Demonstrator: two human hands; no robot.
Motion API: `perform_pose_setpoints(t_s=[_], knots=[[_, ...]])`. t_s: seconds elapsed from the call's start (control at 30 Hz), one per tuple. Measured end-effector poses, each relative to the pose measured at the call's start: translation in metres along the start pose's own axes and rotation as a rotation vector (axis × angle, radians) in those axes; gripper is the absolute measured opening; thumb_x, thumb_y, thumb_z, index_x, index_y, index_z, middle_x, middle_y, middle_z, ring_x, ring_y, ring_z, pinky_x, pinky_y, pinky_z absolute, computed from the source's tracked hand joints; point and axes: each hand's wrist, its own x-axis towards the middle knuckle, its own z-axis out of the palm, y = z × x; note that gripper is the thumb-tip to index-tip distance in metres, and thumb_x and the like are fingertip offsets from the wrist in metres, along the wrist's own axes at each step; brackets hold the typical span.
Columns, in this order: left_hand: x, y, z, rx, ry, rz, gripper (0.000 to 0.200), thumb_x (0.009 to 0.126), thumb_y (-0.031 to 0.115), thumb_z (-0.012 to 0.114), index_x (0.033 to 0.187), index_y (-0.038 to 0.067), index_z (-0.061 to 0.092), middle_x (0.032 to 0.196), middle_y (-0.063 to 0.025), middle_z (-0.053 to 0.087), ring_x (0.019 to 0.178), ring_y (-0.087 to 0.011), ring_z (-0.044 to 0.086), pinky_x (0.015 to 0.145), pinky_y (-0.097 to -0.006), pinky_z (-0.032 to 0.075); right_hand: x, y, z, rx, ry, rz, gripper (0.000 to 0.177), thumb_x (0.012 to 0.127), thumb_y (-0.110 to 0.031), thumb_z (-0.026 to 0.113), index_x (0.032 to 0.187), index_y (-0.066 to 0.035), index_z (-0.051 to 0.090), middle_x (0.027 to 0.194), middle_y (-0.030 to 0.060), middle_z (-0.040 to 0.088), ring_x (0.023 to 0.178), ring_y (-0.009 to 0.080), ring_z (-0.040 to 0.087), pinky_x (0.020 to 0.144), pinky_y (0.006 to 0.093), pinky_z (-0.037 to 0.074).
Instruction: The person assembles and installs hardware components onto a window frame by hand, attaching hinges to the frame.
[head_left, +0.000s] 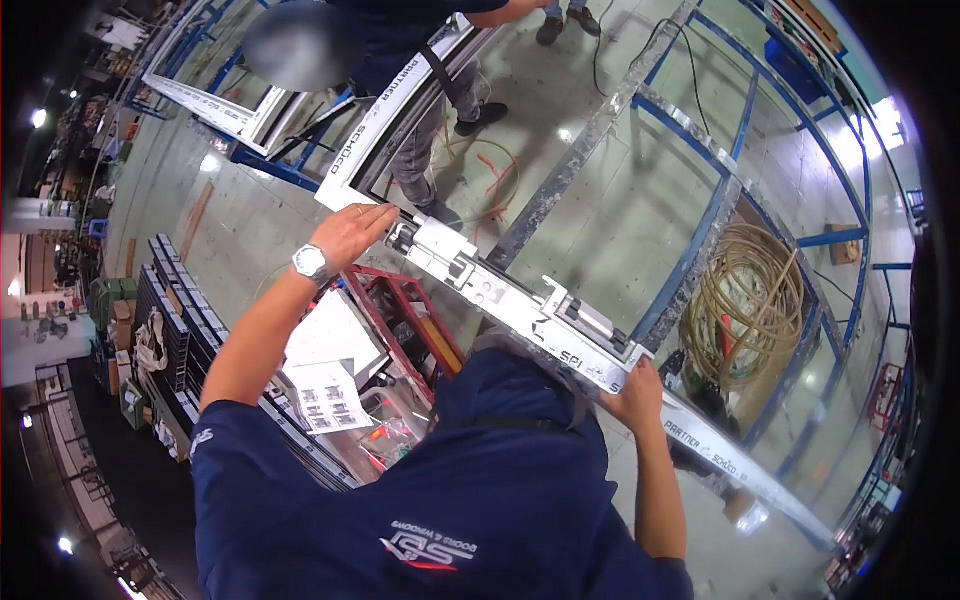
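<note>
A long white profile frame (700, 441) with printed lettering runs diagonally in front of me. On it lies a shorter white piece (490, 290) fitted with black and silver hardware. My left hand (352, 236), a watch on its wrist, rests at the frame's corner by the upper left end of that piece, its fingers together over the edge; what lies under them is hidden. My right hand (636, 396) is wrapped round the lower right end of the piece, near the printed letters, with its thumb at the edge.
A co-worker (400, 40) stands beyond the frame at the top. Blue metal racks (715, 215) and coiled hose (742, 305) are at right. Papers (328, 395) and a red tool cart (415, 320) stand below my left hand. Dark profiles (180, 320) are stacked at left.
</note>
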Motion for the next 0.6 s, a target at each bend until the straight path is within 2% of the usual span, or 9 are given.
perform_pose_setpoints(t_s=[0.1, 0.13, 0.3, 0.4, 0.43, 0.53, 0.57, 0.6], knots=[[0.016, -0.017, -0.019, 0.0, -0.115, 0.171, 0.046, 0.09, 0.007, 0.059, 0.135, 0.0, 0.06, 0.135, -0.0153, 0.068, 0.121, -0.0268, 0.066, 0.106, -0.0367, 0.053, -0.001, -0.003, -0.008, -0.049, -0.077, 0.017, 0.078, 0.062, -0.025, 0.09, 0.133, -0.007, 0.063, 0.129, 0.0209, 0.063, 0.122, 0.0403, 0.057, 0.103, 0.05, 0.047], [0.026, -0.025, -0.021, -0.043, -0.144, 0.234, 0.045, 0.091, 0.005, 0.057, 0.136, 0.001, 0.06, 0.134, -0.0142, 0.068, 0.121, -0.0271, 0.066, 0.106, -0.0371, 0.052, -0.003, -0.002, -0.006, -0.026, -0.069, 0.055, 0.081, 0.062, -0.026, 0.091, 0.134, -0.007, 0.062, 0.129, 0.0198, 0.063, 0.121, 0.0401, 0.057, 0.104, 0.0497, 0.046], [0.061, -0.051, -0.025, -0.392, -0.517, 0.177, 0.042, 0.091, 0.005, 0.06, 0.133, 0.004, 0.066, 0.127, -0.0136, 0.07, 0.117, -0.0315, 0.065, 0.104, -0.0401, 0.052, 0.001, -0.015, -0.017, -0.054, -0.103, 0.056, 0.077, 0.064, -0.028, 0.09, 0.134, -0.008, 0.063, 0.129, 0.018, 0.063, 0.12, 0.0396, 0.056, 0.108, 0.0527, 0.044], [0.078, -0.065, -0.023, -0.578, -0.541, 0.228, 0.039, 0.088, 0.003, 0.062, 0.126, 0.004, 0.071, 0.118, -0.0135, 0.071, 0.116, -0.0322, 0.064, 0.102, -0.0407, 0.051, 0.0, -0.016, -0.015, -0.063, -0.114, 0.108, 0.076, 0.066, -0.029, 0.09, 0.135, -0.009, 0.064, 0.129, 0.0171, 0.063, 0.121, 0.0393, 0.056, 0.11, 0.0563, 0.042], [0.081, -0.069, -0.021, -0.623, -0.557, 0.213, 0.035, 0.089, 0.003, 0.063, 0.122, 0.003, 0.074, 0.112, -0.0128, 0.073, 0.112, -0.0305, 0.067, 0.099, -0.039, 0.053, 0.001, -0.017, -0.017, -0.075, -0.158, 0.129, 0.076, 0.067, -0.031, 0.09, 0.135, -0.011, 0.064, 0.129, 0.0159, 0.063, 0.122, 0.0391, 0.056, 0.111, 0.0587, 0.041], [0.093, -0.081, -0.023, -0.931, -0.74, -0.054, 0.03, 0.092, 0.008, 0.068, 0.121, 0.003, 0.075, 0.107, -0.0113, 0.073, 0.104, -0.0246, 0.07, 0.095, -0.0368, 0.054, 0.002, -0.02, -0.019, -0.065, -0.122, 0.119, 0.076, 0.067, -0.032, 0.09, 0.135, -0.011, 0.064, 0.128, 0.0147, 0.064, 0.121, 0.0392, 0.056, 0.111, 0.0582, 0.041], [0.091, -0.089, -0.008, -1.05, -0.78, -0.133, 0.026, 0.095, 0.013, 0.071, 0.119, 0.003, 0.076, 0.108, -0.0084, 0.074, 0.1, -0.0184, 0.07, 0.092, -0.0351, 0.055, 0.001, -0.02, -0.018, -0.078, -0.108, 0.12, 0.075, 0.067, -0.033, 0.091, 0.134, -0.011, 0.064, 0.126, 0.0137, 0.065, 0.12, 0.0388, 0.057, 0.11, 0.0575, 0.042], [0.089, -0.092, 0.0, -1.089, -0.762, -0.132, 0.025, 0.096, 0.012, 0.07, 0.119, 0.003, 0.076, 0.109, -0.0083, 0.075, 0.1, -0.0173, 0.07, 0.092, -0.034, 0.055, 0.002, -0.024, -0.021, -0.061, -0.063, 0.104, 0.073, 0.065, -0.031, 0.091, 0.131, -0.011, 0.066, 0.121, 0.0133, 0.066, 0.118, 0.038, 0.058, 0.106, 0.0548, 0.045]])
